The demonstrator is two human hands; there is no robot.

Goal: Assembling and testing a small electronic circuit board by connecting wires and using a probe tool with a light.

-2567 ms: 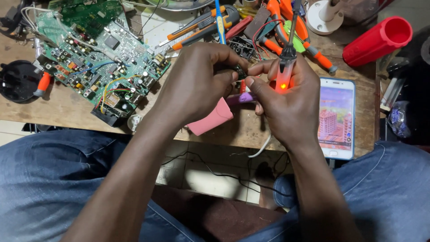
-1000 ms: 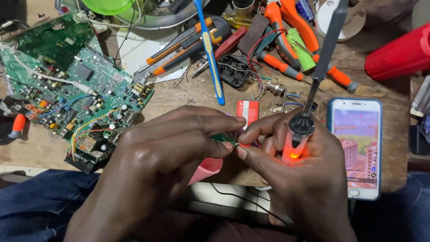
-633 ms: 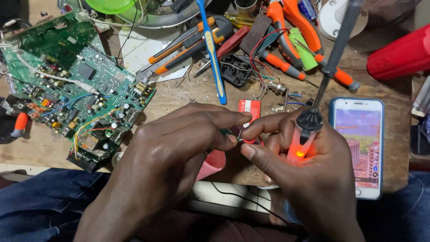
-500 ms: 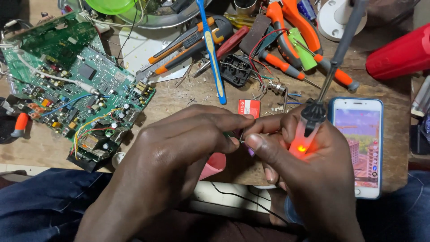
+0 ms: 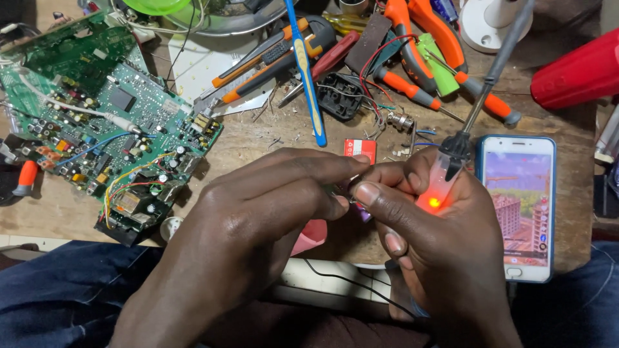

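Left hand pinches small part at frame centre; right hand grips glowing tester, fingertips touching part. Phone just right.

A worn wooden workbench is filling the frame, warm light is falling across it, pale floor showing lower left.

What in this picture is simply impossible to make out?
Head view:
- The small part pinched between the left hand and right hand: fingertips cover it.
- The glowing tool: its tip runs past the top edge.
- The red cylinder: cut off at the right edge.
- The pink item: mostly under the left hand.
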